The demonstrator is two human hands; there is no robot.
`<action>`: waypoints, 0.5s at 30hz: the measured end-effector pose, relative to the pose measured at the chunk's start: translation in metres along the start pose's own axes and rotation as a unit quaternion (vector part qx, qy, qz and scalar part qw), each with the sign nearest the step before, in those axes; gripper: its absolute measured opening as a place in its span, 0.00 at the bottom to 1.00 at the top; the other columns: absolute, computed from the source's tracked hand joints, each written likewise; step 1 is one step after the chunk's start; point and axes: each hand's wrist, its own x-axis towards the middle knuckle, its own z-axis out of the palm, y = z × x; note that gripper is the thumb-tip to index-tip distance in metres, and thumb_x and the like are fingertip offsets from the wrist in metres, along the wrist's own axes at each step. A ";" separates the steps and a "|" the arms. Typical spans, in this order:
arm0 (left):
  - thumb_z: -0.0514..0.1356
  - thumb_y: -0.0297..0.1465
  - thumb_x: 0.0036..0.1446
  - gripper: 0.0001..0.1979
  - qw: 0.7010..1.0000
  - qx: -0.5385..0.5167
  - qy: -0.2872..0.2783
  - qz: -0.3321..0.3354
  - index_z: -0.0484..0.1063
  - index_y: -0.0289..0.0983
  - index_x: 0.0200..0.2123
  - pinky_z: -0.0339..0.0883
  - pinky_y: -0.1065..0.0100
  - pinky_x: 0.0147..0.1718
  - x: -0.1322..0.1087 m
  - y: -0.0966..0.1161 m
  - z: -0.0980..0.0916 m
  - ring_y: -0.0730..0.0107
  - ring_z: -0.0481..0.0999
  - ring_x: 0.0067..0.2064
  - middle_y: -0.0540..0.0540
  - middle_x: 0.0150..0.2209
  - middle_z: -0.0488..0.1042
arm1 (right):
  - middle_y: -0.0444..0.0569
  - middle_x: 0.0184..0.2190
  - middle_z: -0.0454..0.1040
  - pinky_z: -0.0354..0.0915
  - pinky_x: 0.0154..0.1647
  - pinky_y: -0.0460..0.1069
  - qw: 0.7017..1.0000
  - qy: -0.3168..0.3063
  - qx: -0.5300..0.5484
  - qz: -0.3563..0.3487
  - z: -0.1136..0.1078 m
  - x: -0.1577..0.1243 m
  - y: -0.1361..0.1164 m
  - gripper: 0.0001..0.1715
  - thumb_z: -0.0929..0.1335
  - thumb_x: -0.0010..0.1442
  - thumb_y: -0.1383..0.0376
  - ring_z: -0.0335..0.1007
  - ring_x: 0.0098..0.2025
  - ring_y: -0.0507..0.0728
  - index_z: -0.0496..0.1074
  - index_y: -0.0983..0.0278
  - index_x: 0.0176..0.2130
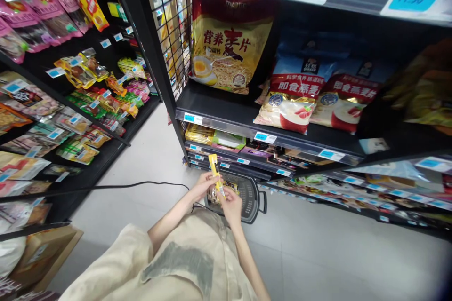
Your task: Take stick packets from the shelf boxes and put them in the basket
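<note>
Both my hands hold a slim yellow stick packet (214, 165) in front of my body, tilted slightly. My left hand (204, 185) pinches its left side near the middle. Lower down, the fingers of my right hand (231, 201) close on its bottom end. Beneath my hands a dark grey shopping basket (250, 197) stands on the floor, its handle pointing right. Some packaged goods with yellow and black wrapping (232, 189) lie in the basket, partly hidden by my hands.
Ahead is a black shelf (219, 103) with a large oatmeal bag (229, 42) and smaller oat bags (294, 89). Snack packets fill the left rack (116, 136). A black cable (141, 183) crosses above the floor towards me. An open cardboard box (52, 254) stands lower left.
</note>
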 end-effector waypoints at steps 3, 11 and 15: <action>0.80 0.48 0.40 0.28 0.999 0.031 0.035 0.028 0.82 0.32 0.36 0.71 0.68 0.37 0.002 0.000 -0.002 0.64 0.81 0.35 0.41 0.33 0.83 | 0.45 0.21 0.76 0.65 0.20 0.47 0.999 -0.009 0.012 0.036 0.003 -0.001 -0.001 0.29 0.80 0.44 0.47 0.69 0.20 0.54 0.79 0.65 0.37; 0.81 0.34 0.42 0.32 0.996 -0.040 -0.069 -0.025 0.77 0.37 0.50 0.74 0.66 0.41 0.009 -0.010 -0.012 0.61 0.85 0.41 0.39 0.42 0.85 | 0.38 0.19 0.69 0.54 0.16 0.44 0.989 -0.005 0.118 0.093 -0.003 0.002 0.010 0.33 0.82 0.42 0.46 0.59 0.17 0.48 0.78 0.63 0.40; 0.81 0.32 0.42 0.34 0.987 -0.077 -0.130 -0.052 0.76 0.39 0.53 0.76 0.64 0.44 0.006 -0.020 -0.017 0.60 0.85 0.44 0.37 0.48 0.83 | 0.39 0.23 0.70 0.47 0.16 0.42 0.953 -0.098 0.221 0.184 -0.019 0.004 0.019 0.29 0.83 0.42 0.50 0.51 0.18 0.44 0.77 0.64 0.37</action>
